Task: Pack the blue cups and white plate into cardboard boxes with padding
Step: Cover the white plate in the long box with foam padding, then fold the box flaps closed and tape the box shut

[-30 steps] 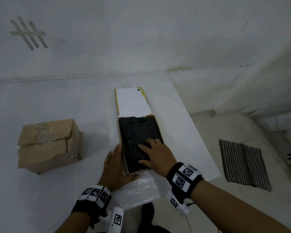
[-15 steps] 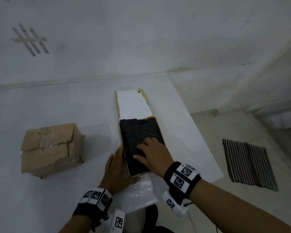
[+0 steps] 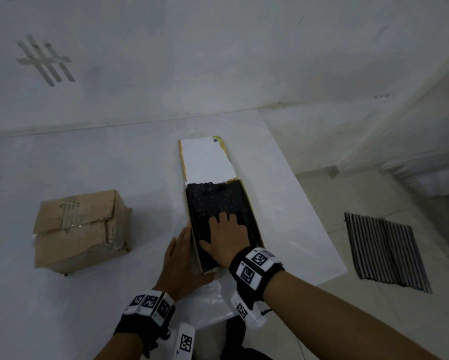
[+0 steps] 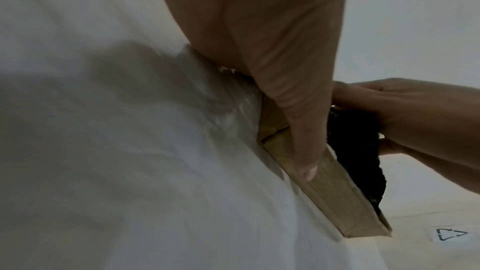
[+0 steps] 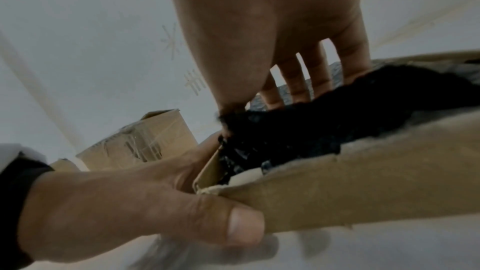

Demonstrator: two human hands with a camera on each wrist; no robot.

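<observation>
A flat cardboard box (image 3: 253,216) lies open on the white table, its white-lined lid (image 3: 205,159) folded back away from me. Black bubble padding (image 3: 213,201) fills it. My right hand (image 3: 226,235) lies flat on the padding with fingers spread, pressing down; its fingers (image 5: 293,81) reach into the black padding (image 5: 298,130). My left hand (image 3: 179,258) rests against the box's left side, one finger (image 4: 298,130) straight along the wall (image 4: 350,202) and the thumb (image 5: 155,202) against the near wall (image 5: 363,192). No cups or plate show.
A taped, dented cardboard box (image 3: 80,229) stands on the table (image 3: 62,307) to the left. A clear plastic bag (image 3: 213,300) lies at the near edge under my wrists. The table's right edge drops to a tiled floor with a dark grate (image 3: 384,253).
My right hand has shifted slightly on the padding and now lies flatter, fingers pointing away from me. The left hand stays against the box's side. The view has tilted a little.
</observation>
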